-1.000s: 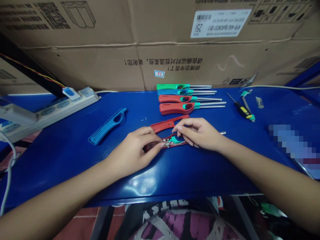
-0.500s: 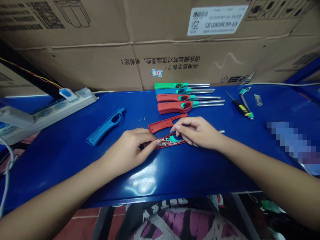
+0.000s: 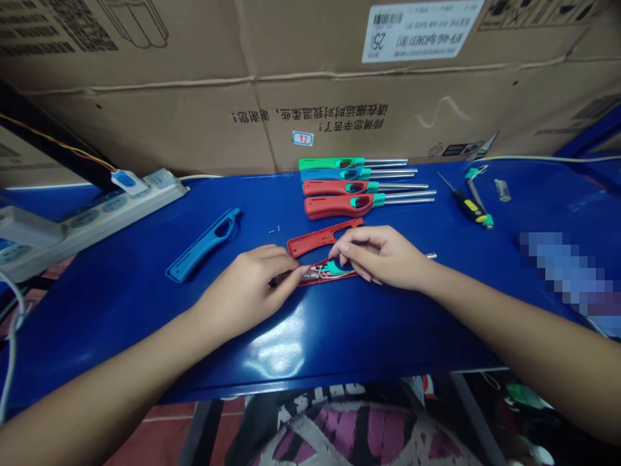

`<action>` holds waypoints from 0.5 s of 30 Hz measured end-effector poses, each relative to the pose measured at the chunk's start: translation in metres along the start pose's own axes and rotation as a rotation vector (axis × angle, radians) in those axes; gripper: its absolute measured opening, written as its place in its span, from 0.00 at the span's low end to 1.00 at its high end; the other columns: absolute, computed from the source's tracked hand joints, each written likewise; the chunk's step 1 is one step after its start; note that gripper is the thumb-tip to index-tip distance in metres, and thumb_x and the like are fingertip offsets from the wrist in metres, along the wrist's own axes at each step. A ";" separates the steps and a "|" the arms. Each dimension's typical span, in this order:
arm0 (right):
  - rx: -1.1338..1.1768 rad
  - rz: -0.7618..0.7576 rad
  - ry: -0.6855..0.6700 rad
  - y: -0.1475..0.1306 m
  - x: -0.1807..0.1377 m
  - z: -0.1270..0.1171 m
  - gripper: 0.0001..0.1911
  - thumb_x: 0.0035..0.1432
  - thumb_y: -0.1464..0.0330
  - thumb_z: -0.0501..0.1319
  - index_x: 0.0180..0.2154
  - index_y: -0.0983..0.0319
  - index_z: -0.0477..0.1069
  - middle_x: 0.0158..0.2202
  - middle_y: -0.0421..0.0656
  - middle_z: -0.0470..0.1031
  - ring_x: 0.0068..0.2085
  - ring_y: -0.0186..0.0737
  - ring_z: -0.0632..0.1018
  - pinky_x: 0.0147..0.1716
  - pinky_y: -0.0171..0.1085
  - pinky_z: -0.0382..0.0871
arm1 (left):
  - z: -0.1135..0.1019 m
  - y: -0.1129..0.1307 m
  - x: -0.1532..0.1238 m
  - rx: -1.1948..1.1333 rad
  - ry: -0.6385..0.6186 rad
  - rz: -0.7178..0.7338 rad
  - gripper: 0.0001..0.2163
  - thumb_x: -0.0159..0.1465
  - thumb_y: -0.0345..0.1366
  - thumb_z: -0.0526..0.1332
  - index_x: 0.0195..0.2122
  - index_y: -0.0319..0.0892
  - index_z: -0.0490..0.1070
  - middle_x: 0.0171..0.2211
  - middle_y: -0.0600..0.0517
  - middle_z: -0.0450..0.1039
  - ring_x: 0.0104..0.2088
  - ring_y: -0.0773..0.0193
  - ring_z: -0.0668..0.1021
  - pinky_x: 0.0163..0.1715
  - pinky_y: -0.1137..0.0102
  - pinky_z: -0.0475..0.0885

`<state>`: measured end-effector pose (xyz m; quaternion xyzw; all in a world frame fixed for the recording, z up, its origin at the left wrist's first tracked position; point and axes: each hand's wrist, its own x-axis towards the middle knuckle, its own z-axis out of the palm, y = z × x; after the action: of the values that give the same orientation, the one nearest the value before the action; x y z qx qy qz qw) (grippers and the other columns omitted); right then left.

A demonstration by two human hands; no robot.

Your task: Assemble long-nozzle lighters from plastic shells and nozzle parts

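Lying crosswise, open lighter (image 3: 326,272), nozzle rightward

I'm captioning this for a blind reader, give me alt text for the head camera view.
Both hands, left hand and right hand, pinch an opened red lighter lying on a blue table. Beside it lies a loose red shell half; behind, four finished lighters in a row.

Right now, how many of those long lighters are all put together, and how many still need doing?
Four look finished: one green, one blue and two red long-nosed lighters lie in a row at the back. In hand is an open red lighter half with its teal trigger; the left hand and right hand pinch at its insides. Its red cover shell and a loose blue shell remain unfitted.
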<state>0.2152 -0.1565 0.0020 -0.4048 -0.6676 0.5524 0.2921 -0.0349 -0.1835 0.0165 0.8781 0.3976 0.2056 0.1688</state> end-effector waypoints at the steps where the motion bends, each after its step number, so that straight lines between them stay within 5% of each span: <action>1: 0.005 -0.001 -0.002 0.000 0.000 0.000 0.13 0.67 0.62 0.59 0.36 0.65 0.74 0.28 0.39 0.72 0.18 0.24 0.67 0.17 0.29 0.60 | 0.001 -0.001 0.000 0.011 -0.001 0.006 0.12 0.72 0.35 0.57 0.36 0.38 0.79 0.31 0.49 0.77 0.33 0.62 0.78 0.34 0.70 0.70; 7: 0.018 0.007 -0.004 -0.003 -0.001 0.001 0.12 0.66 0.63 0.59 0.37 0.65 0.74 0.28 0.38 0.72 0.18 0.24 0.67 0.17 0.29 0.60 | 0.002 -0.006 0.001 0.069 -0.043 0.040 0.10 0.72 0.39 0.59 0.43 0.43 0.80 0.38 0.48 0.80 0.40 0.58 0.80 0.40 0.66 0.74; 15: 0.005 0.010 0.003 -0.003 -0.001 0.001 0.12 0.65 0.62 0.60 0.37 0.65 0.75 0.28 0.39 0.72 0.19 0.25 0.67 0.18 0.30 0.61 | 0.000 -0.005 0.000 -0.017 -0.067 0.021 0.07 0.70 0.37 0.62 0.42 0.44 0.80 0.37 0.51 0.79 0.36 0.63 0.80 0.34 0.71 0.72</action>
<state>0.2143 -0.1582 0.0043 -0.4083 -0.6637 0.5549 0.2913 -0.0383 -0.1805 0.0146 0.8873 0.3807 0.1811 0.1874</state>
